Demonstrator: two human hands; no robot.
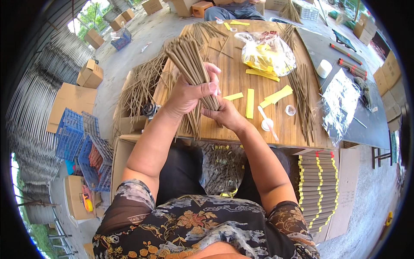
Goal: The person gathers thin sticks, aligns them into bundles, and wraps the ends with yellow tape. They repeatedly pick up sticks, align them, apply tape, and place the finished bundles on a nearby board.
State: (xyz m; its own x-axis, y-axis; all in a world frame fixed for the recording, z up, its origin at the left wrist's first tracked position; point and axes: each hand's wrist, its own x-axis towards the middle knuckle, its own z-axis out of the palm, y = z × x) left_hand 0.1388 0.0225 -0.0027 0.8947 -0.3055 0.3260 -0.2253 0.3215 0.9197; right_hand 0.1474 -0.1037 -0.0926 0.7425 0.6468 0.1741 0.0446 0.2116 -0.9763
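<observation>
While the left hand (189, 93) has its fingers clamped round a bundle of incense sticks (192, 64), the right hand (224, 114) pinches the bundle's lower end, yellow paper strips (250, 102) lying just beyond on the worktop (233, 73).

1. My left hand (187, 93) wraps the bundle of sticks (189, 64), so the middle of the bundle is hidden under my fingers and palm.
2. My right hand (224, 114) covers the lower ends of those sticks; I cannot see how they finish.
3. The person across the surface (233, 82) is cut off by the top edge; only knees and a bit of shirt show.
4. The contents of the clear bag (265, 54) blur behind glare, apart from yellow strips.
5. My lap hides part of the loose sticks in the box below (222, 166).
6. The small item in the cardboard box at lower left (87, 202) is too small to identify.
</observation>
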